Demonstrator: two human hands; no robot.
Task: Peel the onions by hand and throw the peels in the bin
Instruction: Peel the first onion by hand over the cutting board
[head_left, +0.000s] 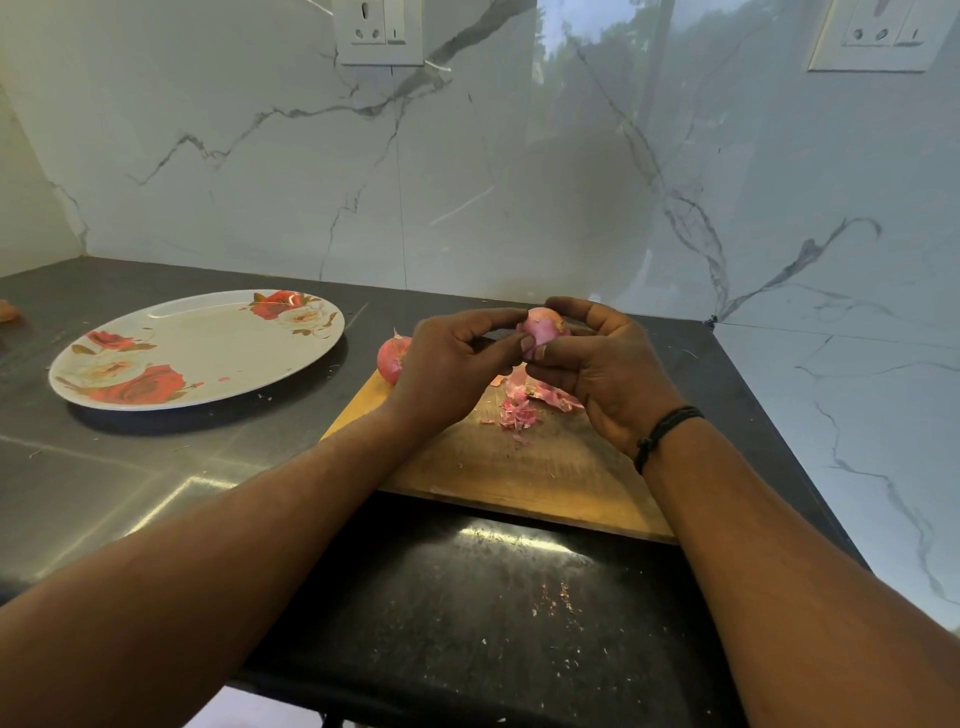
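Both hands (524, 358) raised, fingers curled — pinching the onion (543, 328).

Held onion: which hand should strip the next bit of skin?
Probably left. The right hand cradles the onion from behind and below, while the left hand has thumb and forefinger pinching at its near side.

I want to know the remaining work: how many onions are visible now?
2: one onion held in both hands above the cutting board; another onion behind the left hand, partly hidden. More may be hidden.
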